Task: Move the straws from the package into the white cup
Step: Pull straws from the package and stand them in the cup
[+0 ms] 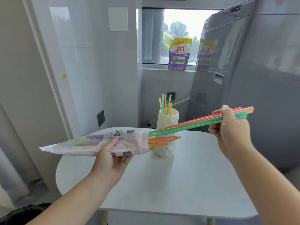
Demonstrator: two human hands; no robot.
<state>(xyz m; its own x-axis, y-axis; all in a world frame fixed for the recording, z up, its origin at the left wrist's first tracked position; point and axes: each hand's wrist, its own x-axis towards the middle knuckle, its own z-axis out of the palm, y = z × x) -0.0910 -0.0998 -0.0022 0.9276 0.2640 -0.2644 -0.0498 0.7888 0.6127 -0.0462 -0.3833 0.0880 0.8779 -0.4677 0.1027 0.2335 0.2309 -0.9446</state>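
My left hand (112, 157) grips a clear plastic straw package (90, 142) from below, held level above the table with its open mouth pointing right. Orange and pink straws (164, 140) poke out of that mouth. My right hand (230, 127) grips a bundle of red, green, blue and yellow straws (191, 123) near their far ends; their other ends are still at the package mouth. Behind the bundle, a ribbed white cup (167, 146) stands on the table with several coloured straws (165, 104) upright in it.
The small white table (186, 184) has rounded corners and its front edge close to me. A grey appliance (251, 78) stands at the right. A detergent pouch (179, 54) sits on the window sill behind. A tiled wall is at the left.
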